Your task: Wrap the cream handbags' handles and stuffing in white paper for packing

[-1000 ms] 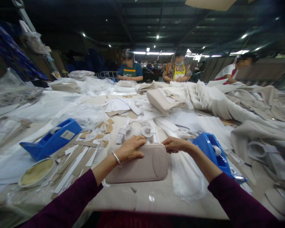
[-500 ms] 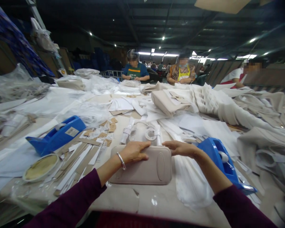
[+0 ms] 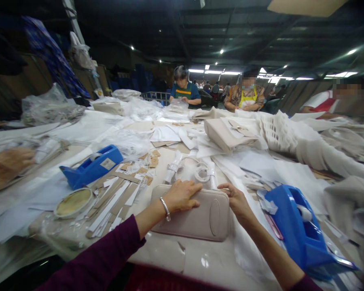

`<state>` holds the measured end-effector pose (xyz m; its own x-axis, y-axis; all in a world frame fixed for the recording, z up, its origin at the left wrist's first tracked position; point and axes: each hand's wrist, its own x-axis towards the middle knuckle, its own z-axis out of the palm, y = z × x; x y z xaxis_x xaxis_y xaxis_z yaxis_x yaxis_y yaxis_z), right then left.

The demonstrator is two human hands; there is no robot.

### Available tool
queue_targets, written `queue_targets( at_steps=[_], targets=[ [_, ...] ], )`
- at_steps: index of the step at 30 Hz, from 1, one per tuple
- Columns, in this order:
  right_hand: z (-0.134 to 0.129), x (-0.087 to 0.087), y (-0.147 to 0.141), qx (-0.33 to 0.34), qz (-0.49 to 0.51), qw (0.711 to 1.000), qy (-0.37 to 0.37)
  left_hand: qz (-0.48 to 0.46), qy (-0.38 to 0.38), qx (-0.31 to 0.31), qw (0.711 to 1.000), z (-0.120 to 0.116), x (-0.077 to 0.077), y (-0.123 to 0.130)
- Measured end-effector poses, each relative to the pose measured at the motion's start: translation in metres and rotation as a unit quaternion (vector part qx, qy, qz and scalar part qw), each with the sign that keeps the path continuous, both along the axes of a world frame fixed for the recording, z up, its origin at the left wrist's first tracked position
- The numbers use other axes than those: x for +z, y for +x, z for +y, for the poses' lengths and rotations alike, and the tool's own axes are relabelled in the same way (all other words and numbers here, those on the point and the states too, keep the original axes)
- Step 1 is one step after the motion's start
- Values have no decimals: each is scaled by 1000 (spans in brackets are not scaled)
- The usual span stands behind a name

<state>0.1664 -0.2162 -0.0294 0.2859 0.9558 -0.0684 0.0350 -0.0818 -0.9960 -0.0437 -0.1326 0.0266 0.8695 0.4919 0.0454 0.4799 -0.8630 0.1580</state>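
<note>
Worktable point(image 3: 182, 254): beige pouch point(image 3: 191, 220) under left hand point(image 3: 182, 197), touching right hand point(image 3: 238, 204).

A rectangular beige padded pouch point(image 3: 191, 216) lies on the pale worktable point(image 3: 166, 252), the left hand point(image 3: 182, 197) on top and the right hand point(image 3: 235, 201) at its right end. Behind it lie white strap loops point(image 3: 189, 169). One blue plastic tape dispenser point(image 3: 92, 167) sits left, beyond cardboard strips point(image 3: 115, 202); another point(image 3: 300, 228) sits right.
</note>
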Motion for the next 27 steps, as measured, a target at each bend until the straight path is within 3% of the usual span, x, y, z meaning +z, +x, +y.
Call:
queue_targets(
  at_steps=[4, 7, 9, 11, 14, 16, 20, 25, 27],
  targets=[
    [-9, 4, 5, 71, -1, 997, -30, 18, -9, 3, 1000, 4, -2, -1],
    [-14, 11, 8, 46, -66, 996, -42, 25, -15, 6, 1000, 6, -1, 0],
    [-14, 17, 4, -2, -167, 985, -43, 34, -17, 13, 999, 8, -1, 1],
    [-11, 24, -7, -71, -319, 945, -7, 43, -18, 20, 999, 11, -4, 3],
    [-3, 26, -37, -99, -515, 844, 108, 40, -16, 27, 999, 17, -17, 6],
    [6, 20, -61, -61, -557, 813, 158, 23, -17, 34, 999, 21, -28, 6],
    [24, -8, -91, -65, -584, 791, 173, -30, -52, 49, 997, 23, -42, 3],
    [32, -28, -91, -63, -591, 778, 202, -204, -66, 16, 977, 24, -26, 15],
    [30, -30, -89, -64, -597, 770, 214, -224, -42, 44, 973, 31, -15, 32]
  ],
)
